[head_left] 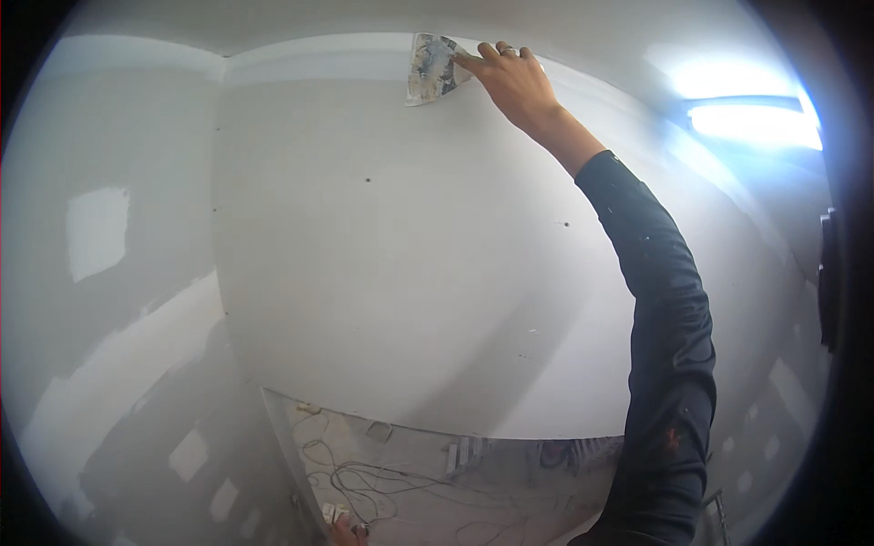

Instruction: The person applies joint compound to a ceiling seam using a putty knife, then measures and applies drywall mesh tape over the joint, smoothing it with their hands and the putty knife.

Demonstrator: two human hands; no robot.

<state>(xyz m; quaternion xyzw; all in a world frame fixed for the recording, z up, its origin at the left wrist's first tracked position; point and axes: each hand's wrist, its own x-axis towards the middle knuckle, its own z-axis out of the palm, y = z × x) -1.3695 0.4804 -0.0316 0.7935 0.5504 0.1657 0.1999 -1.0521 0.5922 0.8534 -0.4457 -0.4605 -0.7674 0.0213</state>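
Note:
Raised high in front of me, my right hand (519, 82) grips a wide putty knife (434, 68). Its blade is smeared with dried compound and lies against the pale band along the top of the grey wall (391, 246), just under the ceiling. A ring shows on one finger, and the dark sleeve has splashes on it. Low at the bottom edge, only part of my left hand (346, 531) is visible. Its fingers are closed by a small whitish thing (333, 512) whose kind I cannot make out.
A side wall (137, 364) with white filler patches meets the front wall at the left corner. Bright tube light (756, 125) hangs at upper right. Below the wall's lower edge, cables (364, 482) lie coiled on the floor, with several light strips (464, 455) beyond.

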